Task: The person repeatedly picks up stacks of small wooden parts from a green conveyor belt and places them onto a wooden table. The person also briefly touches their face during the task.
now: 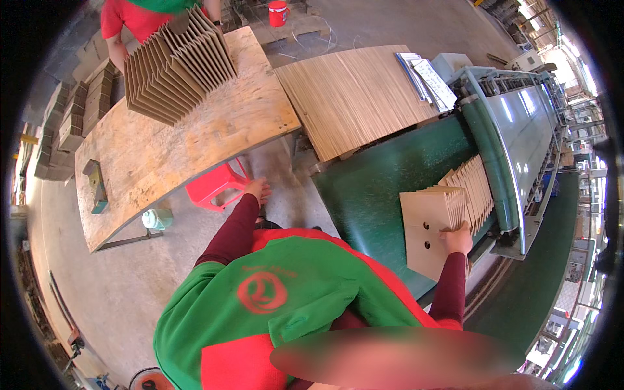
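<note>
My right hand [457, 239] grips the near right edge of a zigzag bundle of brown cardboard pieces [426, 227], its fingers lying over the front panel beside two dark round holes. The bundle stands on a green conveyor belt [370, 195], fanning back toward the roller. My left hand [258, 188] hangs in the air beside a red plastic stool [214, 185], holding nothing, with its fingers loosely apart. On the wooden table [253, 97] at the upper left stands another zigzag bundle of cardboard [175, 71], with a co-worker [133, 19] in red and green behind it.
A wood-topped surface [357, 97] adjoins the belt, with papers [432, 81] on its corner. The belt machine [520, 130] extends to the far right. A small metal-and-wood block [96, 185] lies on the left table. Stacked cardboard [84, 110] and a red bucket [278, 13] stand beyond.
</note>
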